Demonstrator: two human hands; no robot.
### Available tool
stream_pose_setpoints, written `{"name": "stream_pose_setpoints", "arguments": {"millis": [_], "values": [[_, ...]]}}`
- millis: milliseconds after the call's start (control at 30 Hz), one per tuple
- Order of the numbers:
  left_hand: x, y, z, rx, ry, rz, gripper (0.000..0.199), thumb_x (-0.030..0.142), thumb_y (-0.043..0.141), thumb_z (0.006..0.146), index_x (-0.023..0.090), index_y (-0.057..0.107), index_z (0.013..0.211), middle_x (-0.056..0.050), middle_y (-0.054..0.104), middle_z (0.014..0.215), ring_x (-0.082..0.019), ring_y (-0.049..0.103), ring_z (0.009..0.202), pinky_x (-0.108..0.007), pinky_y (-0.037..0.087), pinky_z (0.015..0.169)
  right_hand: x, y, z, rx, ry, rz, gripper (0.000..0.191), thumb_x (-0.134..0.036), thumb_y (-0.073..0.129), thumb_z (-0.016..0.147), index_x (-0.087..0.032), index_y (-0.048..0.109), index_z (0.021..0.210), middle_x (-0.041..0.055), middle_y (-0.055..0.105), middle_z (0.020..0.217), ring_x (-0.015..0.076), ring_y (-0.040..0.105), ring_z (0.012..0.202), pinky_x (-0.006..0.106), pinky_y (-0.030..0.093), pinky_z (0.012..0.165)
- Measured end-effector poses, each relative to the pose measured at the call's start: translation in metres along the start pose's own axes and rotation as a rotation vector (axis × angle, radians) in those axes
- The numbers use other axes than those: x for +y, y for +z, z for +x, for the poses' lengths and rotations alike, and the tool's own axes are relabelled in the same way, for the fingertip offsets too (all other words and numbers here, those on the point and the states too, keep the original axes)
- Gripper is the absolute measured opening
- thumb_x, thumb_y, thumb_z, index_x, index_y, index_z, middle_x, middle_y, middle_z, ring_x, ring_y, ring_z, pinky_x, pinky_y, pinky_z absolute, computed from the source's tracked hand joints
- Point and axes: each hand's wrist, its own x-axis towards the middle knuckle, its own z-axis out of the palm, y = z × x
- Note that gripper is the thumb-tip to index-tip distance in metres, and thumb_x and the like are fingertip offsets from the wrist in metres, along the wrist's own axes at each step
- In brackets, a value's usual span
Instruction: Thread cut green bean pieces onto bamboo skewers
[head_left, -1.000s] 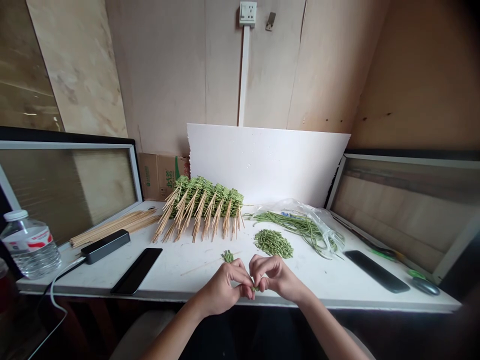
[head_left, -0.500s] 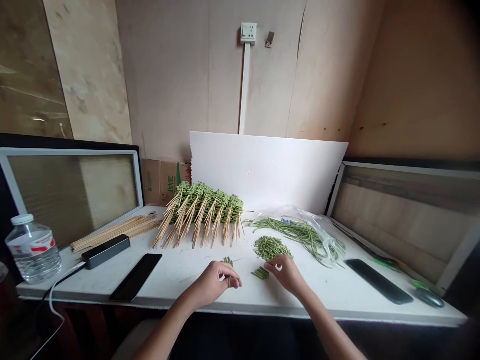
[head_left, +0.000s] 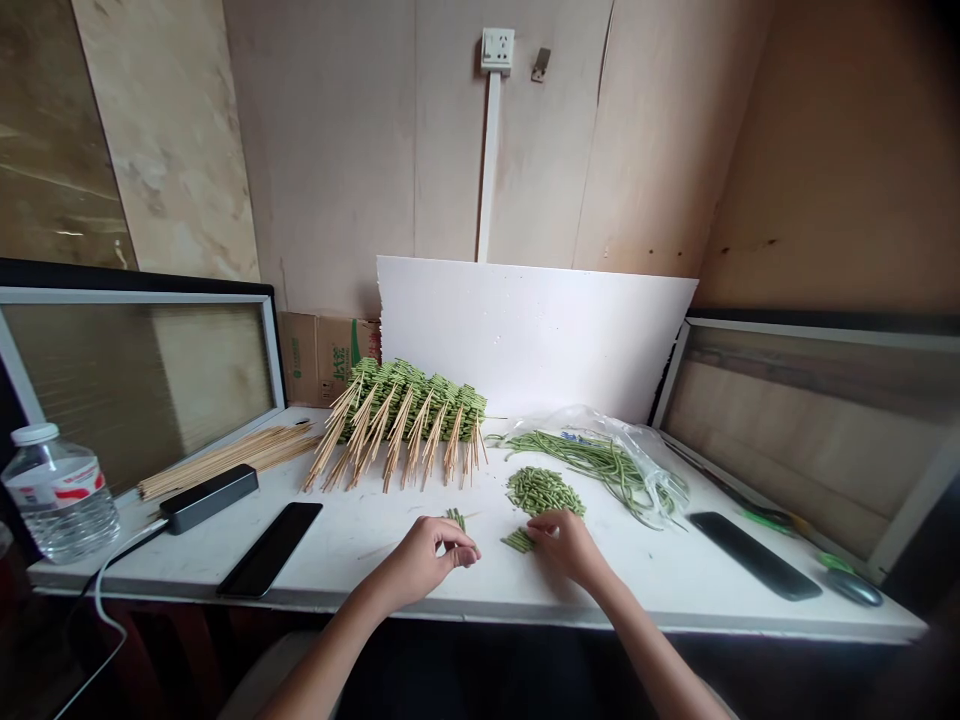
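My left hand (head_left: pixel 431 560) is curled with thumb and fingertips close together, over a thin bamboo skewer. Short green bean pieces (head_left: pixel 455 518) on that skewer show just past the fingers; the hand hides most of the grip. My right hand (head_left: pixel 566 545) pinches at the end of a small row of cut bean pieces (head_left: pixel 516 540) on the white table (head_left: pixel 480 590). Right behind it lies a heap of cut bean pieces (head_left: pixel 544 490). Farther back, loaded bean skewers (head_left: pixel 412 400) are stacked with their bare stick ends toward me.
Long whole beans (head_left: pixel 585 452) lie partly in a clear plastic bag (head_left: pixel 652 480). On the left are loose bamboo skewers (head_left: pixel 232 457), a dark box with a cable (head_left: pixel 210 498), a phone (head_left: pixel 271 550) and a water bottle (head_left: pixel 60 495). A dark flat object (head_left: pixel 754 555) and a mouse (head_left: pixel 855 587) lie right.
My right fingers have lowered onto the small row of bean pieces. The left hand stays nearly in place, and the whole view has shifted slightly.
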Motion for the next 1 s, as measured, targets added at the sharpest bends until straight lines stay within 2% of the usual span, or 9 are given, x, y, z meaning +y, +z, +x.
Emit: {"name": "stream_pose_setpoints", "arguments": {"millis": [267, 367, 533, 667, 767, 833, 933, 1000], "values": [[-0.005, 0.005, 0.000, -0.004, 0.001, -0.003, 0.018, 0.033, 0.072, 0.091, 0.021, 0.084, 0.093, -0.006, 0.079, 0.092, -0.019, 0.066, 0.083, -0.029, 0.044, 0.075, -0.013, 0.007, -0.005, -0.035, -0.046, 0.048, 0.034, -0.045, 0.067, 0.087, -0.018, 0.078, 0.068, 0.0076, 0.075, 0.069, 0.0247, 0.065, 0.067, 0.035, 0.048, 0.068], [-0.003, 0.006, 0.000, 0.008, -0.009, -0.026, 0.016, 0.031, 0.074, 0.088, 0.020, 0.084, 0.093, -0.007, 0.077, 0.090, -0.019, 0.064, 0.081, -0.029, 0.047, 0.075, -0.017, 0.005, -0.005, -0.038, -0.071, 0.014, 0.036, -0.046, 0.062, 0.091, -0.019, 0.079, 0.075, 0.0088, 0.077, 0.079, 0.0254, 0.066, 0.074, 0.038, 0.049, 0.076], [0.000, 0.006, 0.000, 0.020, -0.007, -0.075, 0.017, 0.022, 0.068, 0.090, 0.018, 0.083, 0.098, -0.006, 0.075, 0.088, -0.018, 0.066, 0.076, -0.030, 0.052, 0.077, -0.022, -0.003, -0.005, 0.049, -0.074, -0.029, 0.048, -0.056, 0.052, 0.097, -0.017, 0.078, 0.086, 0.0127, 0.076, 0.090, 0.0293, 0.065, 0.087, 0.044, 0.047, 0.085], [-0.004, 0.006, 0.001, 0.054, 0.038, -0.003, 0.019, 0.023, 0.065, 0.093, 0.017, 0.081, 0.101, -0.006, 0.074, 0.087, -0.019, 0.067, 0.079, -0.031, 0.052, 0.081, -0.040, -0.002, -0.012, -0.023, -0.194, -0.045, 0.038, -0.055, 0.064, 0.092, -0.021, 0.078, 0.081, 0.0093, 0.075, 0.084, 0.0281, 0.063, 0.088, 0.041, 0.047, 0.084], [-0.009, 0.007, 0.001, 0.070, 0.055, 0.043, 0.018, 0.024, 0.065, 0.094, 0.018, 0.081, 0.101, -0.006, 0.073, 0.087, -0.019, 0.067, 0.079, -0.031, 0.052, 0.080, -0.053, 0.008, -0.020, -0.089, -0.236, -0.146, 0.022, -0.043, 0.076, 0.083, -0.023, 0.078, 0.075, 0.0076, 0.072, 0.075, 0.0279, 0.061, 0.084, 0.037, 0.046, 0.073], [-0.012, 0.007, 0.002, 0.075, 0.060, 0.066, 0.018, 0.023, 0.066, 0.093, 0.018, 0.081, 0.101, -0.006, 0.074, 0.088, -0.019, 0.067, 0.079, -0.031, 0.052, 0.080, -0.055, 0.016, -0.023, -0.104, -0.226, -0.226, 0.010, -0.030, 0.077, 0.080, -0.023, 0.078, 0.073, 0.0072, 0.072, 0.073, 0.0280, 0.061, 0.084, 0.035, 0.045, 0.070], [-0.013, 0.009, 0.002, 0.087, 0.056, 0.088, 0.016, 0.021, 0.068, 0.091, 0.019, 0.081, 0.100, -0.007, 0.076, 0.092, -0.019, 0.068, 0.081, -0.030, 0.053, 0.079, -0.051, 0.024, -0.023, -0.081, -0.203, -0.306, 0.013, -0.019, 0.071, 0.080, -0.022, 0.075, 0.068, 0.0070, 0.071, 0.071, 0.0269, 0.061, 0.082, 0.035, 0.045, 0.073], [-0.013, 0.010, 0.003, 0.107, 0.047, 0.088, 0.018, 0.019, 0.069, 0.090, 0.019, 0.080, 0.104, -0.007, 0.078, 0.096, -0.020, 0.070, 0.084, -0.030, 0.054, 0.079, -0.048, 0.024, -0.022, -0.039, -0.191, -0.333, 0.016, -0.019, 0.069, 0.082, -0.021, 0.073, 0.067, 0.0078, 0.069, 0.071, 0.0271, 0.061, 0.082, 0.036, 0.045, 0.073]]}}
